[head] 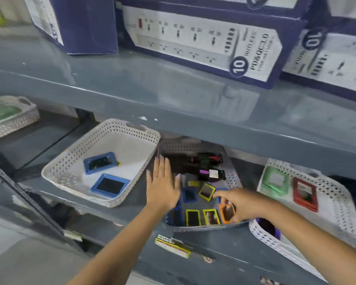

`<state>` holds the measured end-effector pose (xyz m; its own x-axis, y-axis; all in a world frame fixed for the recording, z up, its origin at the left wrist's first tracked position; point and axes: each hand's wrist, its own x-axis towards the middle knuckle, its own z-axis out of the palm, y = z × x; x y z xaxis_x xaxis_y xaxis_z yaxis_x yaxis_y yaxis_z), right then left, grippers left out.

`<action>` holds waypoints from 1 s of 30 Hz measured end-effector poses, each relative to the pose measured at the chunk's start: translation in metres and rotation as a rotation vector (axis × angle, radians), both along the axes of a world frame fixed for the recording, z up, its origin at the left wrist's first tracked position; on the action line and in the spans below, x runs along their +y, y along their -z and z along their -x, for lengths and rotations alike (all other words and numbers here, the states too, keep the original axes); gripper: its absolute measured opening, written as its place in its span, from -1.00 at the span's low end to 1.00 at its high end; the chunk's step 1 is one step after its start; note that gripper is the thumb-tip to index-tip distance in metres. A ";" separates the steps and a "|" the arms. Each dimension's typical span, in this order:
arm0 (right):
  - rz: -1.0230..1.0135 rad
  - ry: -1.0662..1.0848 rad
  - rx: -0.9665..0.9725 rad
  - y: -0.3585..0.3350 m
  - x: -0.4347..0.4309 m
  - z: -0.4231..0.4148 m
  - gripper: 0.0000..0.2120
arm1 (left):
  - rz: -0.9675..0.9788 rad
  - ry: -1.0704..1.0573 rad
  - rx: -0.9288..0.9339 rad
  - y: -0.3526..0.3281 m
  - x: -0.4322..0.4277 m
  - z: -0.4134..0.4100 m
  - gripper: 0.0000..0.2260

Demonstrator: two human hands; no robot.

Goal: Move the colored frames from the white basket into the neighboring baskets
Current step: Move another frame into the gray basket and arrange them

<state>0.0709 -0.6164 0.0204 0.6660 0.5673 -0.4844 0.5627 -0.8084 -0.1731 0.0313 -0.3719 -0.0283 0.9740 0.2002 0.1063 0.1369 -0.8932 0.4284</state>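
Note:
The middle white basket [232, 175] on the lower shelf holds several frames: yellow ones [192, 218], a blue one [189, 195], dark ones at the back [206, 161]. My left hand [162, 182] lies flat and open over the basket's left edge, holding nothing. My right hand [243, 204] reaches into the basket's front right, with its fingers closed on an orange frame [226, 212]. The left neighbouring basket [103, 130] holds two blue frames [100, 162]. The right basket [337, 202] holds a green frame [275, 181] and a red frame [304, 193].
A grey upper shelf [193, 124] overhangs the baskets and carries blue-and-white power strip boxes [203, 42]. Another white basket [261, 237] at the front right holds something purple. A further basket [14, 118] with green items sits at the far left.

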 end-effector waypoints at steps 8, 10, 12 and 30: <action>0.056 -0.164 -0.112 0.011 -0.006 0.002 -0.37 | -0.045 -0.082 0.036 0.004 -0.006 0.001 -0.40; 0.043 -0.180 -0.113 0.014 -0.007 0.003 -0.37 | -0.066 -0.088 0.027 0.004 -0.007 0.002 -0.37; 0.039 -0.186 -0.114 0.015 -0.007 0.001 -0.36 | -0.091 -0.080 0.013 0.004 -0.007 0.004 -0.36; -0.130 0.128 -0.273 0.018 0.034 -0.036 -0.67 | -0.037 -0.059 -0.027 0.005 -0.006 0.008 -0.46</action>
<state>0.1071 -0.5828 0.0028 0.8314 0.5157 -0.2071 0.4974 -0.8567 -0.1365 0.0237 -0.3778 -0.0329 0.9573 0.2528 0.1405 0.1787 -0.8990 0.3998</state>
